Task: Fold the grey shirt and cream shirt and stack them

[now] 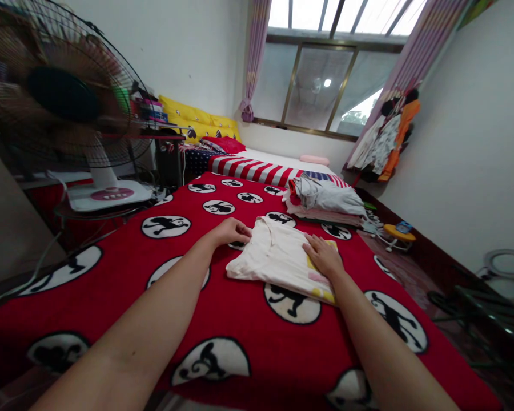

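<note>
A cream-white garment (278, 257) lies folded on a red blanket (240, 319) printed with black-and-white circles. My left hand (232, 232) rests at the garment's left edge, fingers curled onto the cloth. My right hand (323, 255) lies flat on the garment's right part, fingers stretched out, beside a yellow and pink patch (321, 288).
A pile of folded clothes (325, 201) sits further back on the bed. A standing fan (64, 114) spins at the left. Striped bedding (257, 169) and yellow pillows (197, 117) lie beyond. Clothes hang (389, 137) by the window. The floor at right holds a small stool (399, 233).
</note>
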Available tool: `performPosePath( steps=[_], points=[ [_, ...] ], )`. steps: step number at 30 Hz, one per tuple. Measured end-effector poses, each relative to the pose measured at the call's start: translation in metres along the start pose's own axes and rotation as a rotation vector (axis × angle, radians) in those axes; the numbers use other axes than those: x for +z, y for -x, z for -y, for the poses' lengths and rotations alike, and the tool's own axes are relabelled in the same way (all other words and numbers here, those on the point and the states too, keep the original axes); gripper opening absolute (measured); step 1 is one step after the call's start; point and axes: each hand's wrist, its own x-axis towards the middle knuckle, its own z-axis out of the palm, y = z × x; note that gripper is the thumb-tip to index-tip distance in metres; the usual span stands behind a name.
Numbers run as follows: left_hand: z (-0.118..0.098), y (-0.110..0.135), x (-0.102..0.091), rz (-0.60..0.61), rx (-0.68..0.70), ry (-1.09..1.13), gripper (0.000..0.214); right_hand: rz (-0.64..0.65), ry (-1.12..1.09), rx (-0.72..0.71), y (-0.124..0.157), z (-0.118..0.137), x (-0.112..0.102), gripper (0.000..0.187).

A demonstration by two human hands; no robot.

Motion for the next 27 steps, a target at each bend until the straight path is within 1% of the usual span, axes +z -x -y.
performPosePath(
  steps=[2, 6, 8, 15, 21, 27],
  points=[
    [0.000, 0.003, -0.003, 0.090, 0.012, 0.059, 0.026, -0.003, -0.004, 0.002, 0.000, 0.000, 0.000, 0.053],
    [-0.003, 0.005, -0.002, 0.148, 0.013, 0.094, 0.026, -0.006, -0.011, 0.001, 0.000, 0.001, 0.000, 0.053],
    [-0.003, 0.003, 0.001, 0.148, 0.014, 0.083, 0.025, -0.006, -0.013, 0.002, 0.001, 0.001, -0.001, 0.053],
    [0.002, -0.003, 0.008, 0.078, -0.025, 0.012, 0.021, 0.001, -0.014, 0.001, 0.001, 0.001, -0.002, 0.053],
    [0.002, 0.000, 0.005, 0.092, -0.023, 0.025, 0.019, -0.001, -0.017, -0.009, -0.001, -0.002, 0.000, 0.055],
    [-0.004, 0.003, 0.008, 0.093, -0.025, 0.081, 0.019, 0.006, -0.017, -0.024, -0.003, -0.006, 0.003, 0.056]
  ],
)
